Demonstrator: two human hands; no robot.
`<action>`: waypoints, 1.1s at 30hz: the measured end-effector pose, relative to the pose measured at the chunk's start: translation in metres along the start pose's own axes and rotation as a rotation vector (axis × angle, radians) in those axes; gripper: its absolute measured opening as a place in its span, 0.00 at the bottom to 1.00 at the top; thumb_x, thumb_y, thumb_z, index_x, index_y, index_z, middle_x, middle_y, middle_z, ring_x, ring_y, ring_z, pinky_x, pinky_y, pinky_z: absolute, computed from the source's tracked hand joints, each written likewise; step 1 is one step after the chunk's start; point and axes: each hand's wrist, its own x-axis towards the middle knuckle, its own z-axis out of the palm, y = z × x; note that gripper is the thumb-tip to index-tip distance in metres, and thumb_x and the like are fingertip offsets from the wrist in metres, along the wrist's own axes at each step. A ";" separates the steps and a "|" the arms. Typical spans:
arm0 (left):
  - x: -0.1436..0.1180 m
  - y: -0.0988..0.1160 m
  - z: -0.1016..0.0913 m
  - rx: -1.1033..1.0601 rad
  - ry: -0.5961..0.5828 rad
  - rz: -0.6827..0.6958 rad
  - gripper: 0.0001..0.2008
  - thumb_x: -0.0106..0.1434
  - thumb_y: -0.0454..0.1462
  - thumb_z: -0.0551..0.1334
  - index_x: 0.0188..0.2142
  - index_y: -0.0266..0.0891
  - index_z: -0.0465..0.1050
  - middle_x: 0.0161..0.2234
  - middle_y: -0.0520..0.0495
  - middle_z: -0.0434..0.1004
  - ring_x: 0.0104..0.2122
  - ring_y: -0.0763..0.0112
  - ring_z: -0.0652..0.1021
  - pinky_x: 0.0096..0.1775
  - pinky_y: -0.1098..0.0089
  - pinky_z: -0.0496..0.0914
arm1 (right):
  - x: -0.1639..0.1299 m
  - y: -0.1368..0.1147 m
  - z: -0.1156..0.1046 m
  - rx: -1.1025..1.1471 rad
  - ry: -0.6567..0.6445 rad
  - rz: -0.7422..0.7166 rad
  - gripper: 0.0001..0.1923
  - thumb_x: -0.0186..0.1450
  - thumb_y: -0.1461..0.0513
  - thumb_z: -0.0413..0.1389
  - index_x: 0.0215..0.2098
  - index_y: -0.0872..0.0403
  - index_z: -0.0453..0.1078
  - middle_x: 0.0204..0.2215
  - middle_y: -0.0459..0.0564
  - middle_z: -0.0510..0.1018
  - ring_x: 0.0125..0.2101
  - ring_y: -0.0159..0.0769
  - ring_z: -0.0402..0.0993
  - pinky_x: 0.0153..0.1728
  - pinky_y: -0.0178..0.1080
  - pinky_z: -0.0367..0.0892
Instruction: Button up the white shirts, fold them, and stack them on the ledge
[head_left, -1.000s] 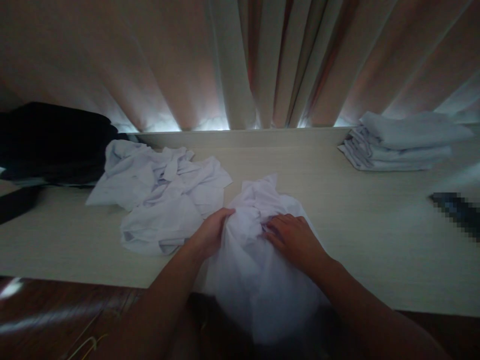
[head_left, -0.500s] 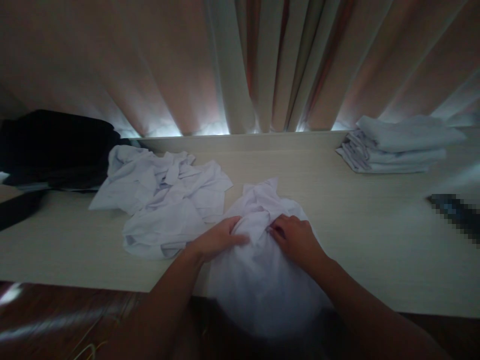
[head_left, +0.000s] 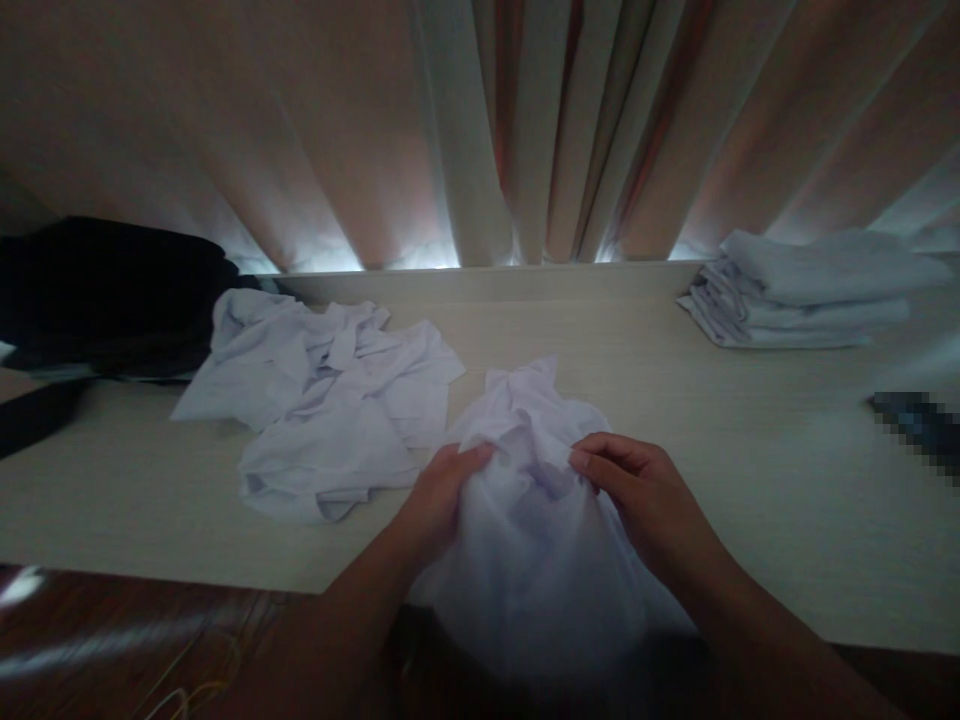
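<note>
A crumpled white garment [head_left: 536,560] lies at the near edge of the pale table [head_left: 750,480] and hangs over it toward me. My left hand [head_left: 442,495] grips its fabric on the left side. My right hand [head_left: 649,500] pinches a fold of the same garment on the right, fingers curled around the cloth. Between the two hands the fabric bunches up into a ridge.
A heap of rumpled white clothes [head_left: 330,400] lies to the left. A stack of folded white garments [head_left: 806,290] sits at the far right. Dark cloth [head_left: 105,300] lies far left. A blurred dark object [head_left: 919,425] is at the right edge. Curtains [head_left: 480,130] hang behind.
Both hands have drawn back toward me and apart, from pressing on the middle of the garment to gripping its fabric on either side.
</note>
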 end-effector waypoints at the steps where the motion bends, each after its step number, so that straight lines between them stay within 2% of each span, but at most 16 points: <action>1: -0.002 -0.001 0.000 0.012 0.011 0.007 0.16 0.55 0.43 0.69 0.39 0.33 0.80 0.28 0.45 0.81 0.26 0.68 0.77 0.32 0.71 0.70 | -0.003 -0.001 0.001 -0.007 0.001 -0.006 0.09 0.62 0.55 0.63 0.29 0.52 0.77 0.25 0.42 0.75 0.27 0.29 0.67 0.31 0.33 0.61; 5: -0.009 0.000 0.001 0.192 0.035 0.080 0.14 0.56 0.43 0.70 0.37 0.34 0.79 0.27 0.50 0.78 0.24 0.74 0.74 0.29 0.74 0.67 | -0.013 -0.006 0.008 -0.043 0.017 -0.029 0.09 0.61 0.55 0.64 0.30 0.52 0.76 0.22 0.42 0.74 0.24 0.28 0.67 0.27 0.32 0.62; 8: -0.016 0.004 0.002 0.347 -0.018 0.109 0.16 0.59 0.47 0.68 0.37 0.35 0.79 0.29 0.49 0.79 0.27 0.72 0.74 0.30 0.74 0.67 | -0.019 -0.011 0.014 -0.081 0.024 -0.030 0.08 0.62 0.56 0.63 0.30 0.52 0.75 0.21 0.42 0.74 0.23 0.29 0.68 0.26 0.33 0.63; 10: -0.020 0.005 0.004 0.422 -0.051 0.104 0.17 0.60 0.48 0.67 0.36 0.35 0.79 0.30 0.48 0.79 0.28 0.71 0.75 0.30 0.74 0.68 | -0.023 -0.014 0.016 -0.154 0.055 -0.083 0.07 0.63 0.57 0.62 0.31 0.52 0.75 0.24 0.43 0.76 0.25 0.30 0.70 0.27 0.33 0.65; 13: -0.024 0.004 0.008 0.484 -0.013 0.109 0.14 0.61 0.46 0.66 0.34 0.35 0.78 0.28 0.49 0.78 0.27 0.72 0.74 0.29 0.74 0.67 | -0.031 -0.019 0.020 -0.312 0.121 -0.203 0.05 0.63 0.59 0.61 0.30 0.52 0.74 0.27 0.44 0.76 0.27 0.32 0.71 0.29 0.34 0.65; 16: -0.027 0.004 0.013 0.483 0.026 0.112 0.14 0.61 0.45 0.65 0.33 0.35 0.78 0.27 0.51 0.77 0.25 0.73 0.72 0.27 0.75 0.65 | -0.038 -0.022 0.025 -0.366 0.072 -0.201 0.06 0.64 0.59 0.60 0.30 0.51 0.74 0.23 0.43 0.75 0.24 0.30 0.70 0.25 0.34 0.63; 19: -0.030 0.008 0.017 0.489 -0.054 0.097 0.15 0.56 0.46 0.69 0.31 0.34 0.78 0.26 0.50 0.77 0.25 0.73 0.72 0.27 0.75 0.65 | -0.042 -0.022 0.030 -0.367 0.015 -0.203 0.06 0.64 0.59 0.60 0.30 0.51 0.75 0.24 0.42 0.76 0.25 0.30 0.71 0.27 0.33 0.64; 22: -0.031 0.014 0.017 0.514 -0.142 0.069 0.16 0.49 0.44 0.74 0.31 0.34 0.79 0.27 0.49 0.78 0.26 0.72 0.73 0.29 0.75 0.67 | -0.040 -0.019 0.031 -0.259 0.018 -0.160 0.06 0.65 0.59 0.59 0.31 0.51 0.74 0.27 0.43 0.77 0.28 0.29 0.73 0.30 0.32 0.66; 28: -0.027 0.013 0.009 0.339 -0.117 0.035 0.21 0.50 0.46 0.74 0.38 0.33 0.80 0.32 0.45 0.82 0.29 0.68 0.78 0.33 0.71 0.72 | -0.023 -0.006 0.022 0.198 0.008 0.135 0.12 0.64 0.53 0.61 0.31 0.52 0.71 0.23 0.41 0.72 0.22 0.29 0.70 0.24 0.33 0.68; 30: -0.026 0.009 0.008 0.276 -0.121 0.022 0.21 0.51 0.46 0.74 0.40 0.34 0.79 0.33 0.44 0.82 0.30 0.67 0.79 0.33 0.70 0.72 | -0.020 -0.004 0.020 0.268 0.053 0.146 0.12 0.63 0.53 0.62 0.31 0.53 0.71 0.25 0.42 0.72 0.23 0.29 0.70 0.24 0.34 0.69; 33: -0.026 0.004 0.009 0.290 -0.142 0.023 0.21 0.53 0.47 0.72 0.39 0.33 0.79 0.33 0.44 0.82 0.30 0.67 0.78 0.32 0.70 0.72 | -0.023 -0.007 0.021 0.176 0.082 0.065 0.11 0.64 0.54 0.62 0.31 0.53 0.72 0.25 0.42 0.73 0.23 0.29 0.71 0.25 0.33 0.69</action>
